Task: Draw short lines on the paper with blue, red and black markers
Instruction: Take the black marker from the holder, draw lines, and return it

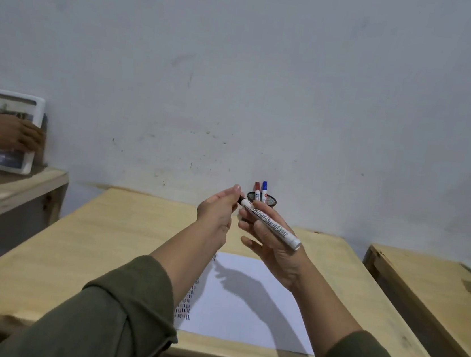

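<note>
Both of my hands are raised above the wooden desk (119, 241). My right hand (273, 248) grips the white barrel of a black marker (274, 226), which slants up to the left. My left hand (218, 212) pinches the marker's black cap end. A white sheet of paper (245, 304) lies on the desk below, with columns of short red, blue and black lines along its left edge (187, 303). A red marker (257, 190) and a blue marker (264, 190) stand in a black mesh cup (268, 200) at the desk's far edge.
A grey wall rises behind the desk. Another wooden desk (4, 191) stands at the left, where another person's hand (14, 133) rests on a white framed tray (5, 132). A third desk (437, 292) stands at the right.
</note>
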`<state>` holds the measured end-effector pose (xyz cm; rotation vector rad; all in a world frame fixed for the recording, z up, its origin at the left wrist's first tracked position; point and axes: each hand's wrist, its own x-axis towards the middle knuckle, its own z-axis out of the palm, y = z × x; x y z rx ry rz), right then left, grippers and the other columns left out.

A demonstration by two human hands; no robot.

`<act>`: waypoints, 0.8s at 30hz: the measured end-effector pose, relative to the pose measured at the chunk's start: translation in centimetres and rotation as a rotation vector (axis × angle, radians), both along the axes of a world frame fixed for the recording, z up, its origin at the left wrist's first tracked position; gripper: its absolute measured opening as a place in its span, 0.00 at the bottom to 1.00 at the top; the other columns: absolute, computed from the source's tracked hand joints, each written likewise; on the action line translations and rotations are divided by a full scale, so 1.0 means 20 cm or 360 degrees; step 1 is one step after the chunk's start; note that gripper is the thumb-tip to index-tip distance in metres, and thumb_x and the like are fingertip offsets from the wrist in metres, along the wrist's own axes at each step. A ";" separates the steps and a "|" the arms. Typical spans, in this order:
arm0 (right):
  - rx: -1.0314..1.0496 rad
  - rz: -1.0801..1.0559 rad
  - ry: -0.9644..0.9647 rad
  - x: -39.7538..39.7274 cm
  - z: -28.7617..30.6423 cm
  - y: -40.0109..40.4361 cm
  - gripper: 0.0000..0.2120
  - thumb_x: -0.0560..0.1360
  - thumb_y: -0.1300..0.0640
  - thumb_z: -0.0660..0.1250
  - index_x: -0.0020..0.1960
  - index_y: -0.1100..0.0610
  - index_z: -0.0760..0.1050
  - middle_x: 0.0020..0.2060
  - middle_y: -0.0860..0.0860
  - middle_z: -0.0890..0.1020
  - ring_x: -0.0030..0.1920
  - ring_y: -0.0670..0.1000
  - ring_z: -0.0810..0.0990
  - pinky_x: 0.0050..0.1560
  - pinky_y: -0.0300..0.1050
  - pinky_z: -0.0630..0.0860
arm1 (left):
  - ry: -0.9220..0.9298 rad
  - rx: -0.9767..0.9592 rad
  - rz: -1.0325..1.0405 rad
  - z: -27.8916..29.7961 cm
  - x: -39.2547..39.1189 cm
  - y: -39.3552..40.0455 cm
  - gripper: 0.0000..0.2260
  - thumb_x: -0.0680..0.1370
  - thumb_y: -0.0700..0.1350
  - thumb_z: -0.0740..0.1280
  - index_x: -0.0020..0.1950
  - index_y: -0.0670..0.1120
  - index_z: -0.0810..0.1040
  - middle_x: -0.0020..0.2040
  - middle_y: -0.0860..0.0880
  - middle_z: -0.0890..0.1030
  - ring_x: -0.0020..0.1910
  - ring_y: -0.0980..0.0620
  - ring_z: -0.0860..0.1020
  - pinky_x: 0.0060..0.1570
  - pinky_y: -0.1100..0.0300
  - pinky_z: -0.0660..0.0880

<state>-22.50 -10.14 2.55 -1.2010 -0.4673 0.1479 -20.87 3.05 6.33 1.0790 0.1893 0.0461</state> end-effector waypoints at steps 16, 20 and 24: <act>0.0207 -0.0309 0.0070 -0.05 -0.07 0.07 0.12 0.77 0.56 0.61 0.52 0.64 0.77 0.41 0.57 0.79 0.40 0.50 0.77 0.44 0.40 0.75 | 0.0137 0.0105 -0.0064 -0.08 -0.05 -0.01 0.15 0.82 0.49 0.57 0.36 0.51 0.74 0.37 0.57 0.80 0.36 0.65 0.77 0.37 0.61 0.60; 0.0071 -0.0323 -0.0090 -0.04 -0.09 0.09 0.10 0.78 0.59 0.62 0.50 0.63 0.79 0.45 0.56 0.81 0.40 0.50 0.78 0.48 0.43 0.75 | 0.0223 0.0195 -0.0057 -0.09 -0.01 0.04 0.16 0.82 0.47 0.55 0.36 0.50 0.72 0.37 0.56 0.78 0.35 0.63 0.75 0.35 0.62 0.60; -0.0081 -0.0378 -0.0186 -0.03 -0.11 0.12 0.10 0.79 0.61 0.61 0.48 0.60 0.81 0.50 0.57 0.82 0.44 0.52 0.79 0.53 0.45 0.77 | 0.0248 0.0259 -0.0001 -0.11 0.02 0.07 0.15 0.82 0.47 0.57 0.35 0.48 0.72 0.35 0.54 0.76 0.32 0.62 0.74 0.30 0.68 0.62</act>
